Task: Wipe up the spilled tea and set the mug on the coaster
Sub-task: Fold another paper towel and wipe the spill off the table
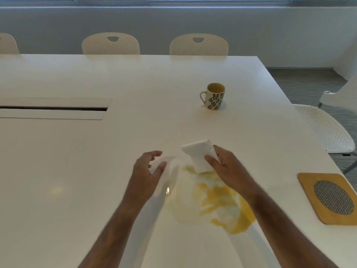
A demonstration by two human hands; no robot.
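A: What do the two hands hold, and why so?

B: The right hand [228,167] grips a folded white pack of tissues [200,157], thumb across its top, raised just above the far edge of the spilled tea [222,202]. The left hand [148,171] pinches a thin white sheet [170,165], blurred by motion, that runs from its fingers toward the pack. Judged from this, a sheet is being drawn out, one hand steadying the pack and the other pulling.

A: Where do the task's things lie?

B: The yellow puddle spreads on the tabletop [77,171] below and between both hands, partly under the right forearm. The leaf-patterned mug [213,96] stands upright well beyond the right fingers, handle to the left, some tea inside. The wooden coaster [328,198] with its mesh centre sits far to the right of them, bare.

A: The stage?

B: Wiping appears scarcely begun; the mug is not yet on the coaster.
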